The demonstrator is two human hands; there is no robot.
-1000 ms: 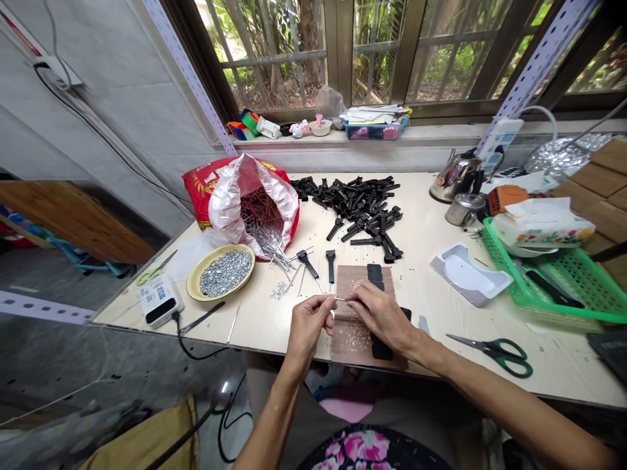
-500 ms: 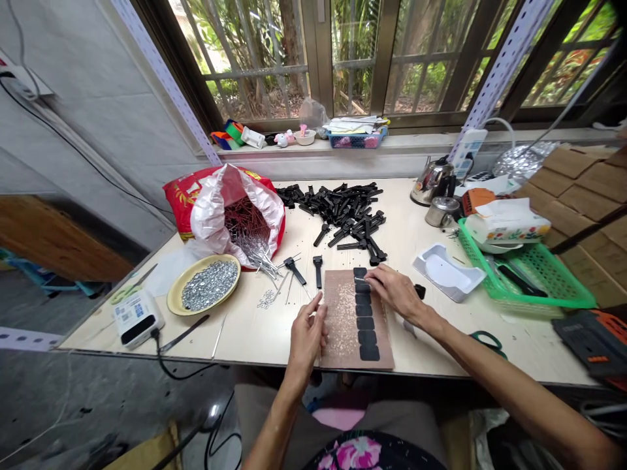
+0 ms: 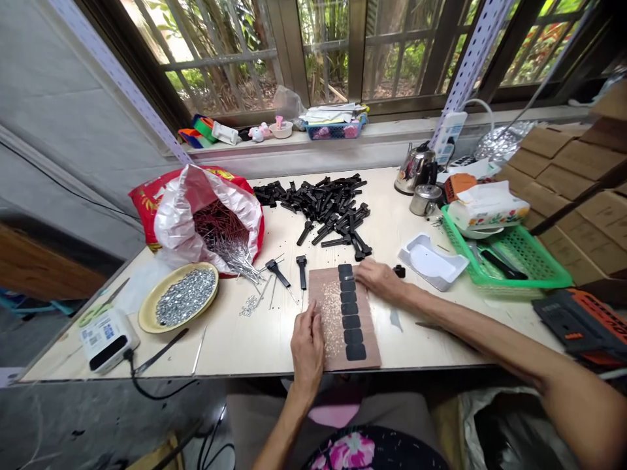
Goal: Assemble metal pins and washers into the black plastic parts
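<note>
A brown board (image 3: 329, 277) with pale, speckled wear lies at the table's front edge. Down its right half runs a column of black rounded pads (image 3: 351, 322). My left hand (image 3: 308, 346) rests on the board's left edge, fingers extended, with nothing visible in it. Near the top of the column, my right hand (image 3: 381, 281) has its fingers closed at the pads' right side; whatever they pinch is too small or hidden to name. A small shiny bit shows on a pad beside those fingertips. Two black T-headed plastic parts (image 3: 302, 273) (image 3: 279, 273) lie left of the board.
Farther back is a heap of black plastic parts (image 3: 323, 205). On the left stand a red-and-white bag (image 3: 171, 222) of metal rods and a yellow bowl (image 3: 215, 297) of small metal pieces. A white tray (image 3: 435, 261) and green basket (image 3: 514, 286) are at right.
The head view has shifted, so the table sits farther left. My left hand has moved onto the board's left edge. My right hand stays near the upper pads.
</note>
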